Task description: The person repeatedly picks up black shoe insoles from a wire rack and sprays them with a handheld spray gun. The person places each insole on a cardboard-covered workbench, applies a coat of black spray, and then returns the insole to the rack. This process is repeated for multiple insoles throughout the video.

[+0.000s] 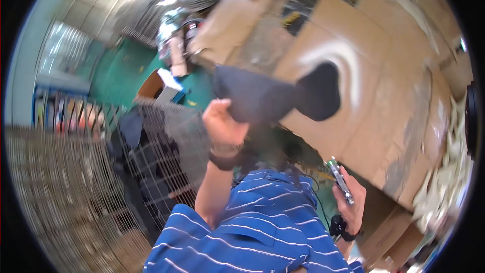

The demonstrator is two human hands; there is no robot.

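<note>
Near twelve o'clock from the chest, the left hand (222, 121) is raised and clenched on the edge of a dark fabric piece (275, 96), a limp, matte cloth with a rounded lobe that hangs in front of a flat brown cardboard sheet (384, 101). That cardboard is scuffed and carries a pale curved sprayed mark. At four o'clock the right hand (351, 197) grasps a slim metallic tool (339, 179), shiny with green touches, pointing up and left. Both wrists wear black bands. At eight o'clock stands a wire mesh cage (76, 187), fine-gridded. A blue striped shirt (252, 222) fills the lower middle.
</note>
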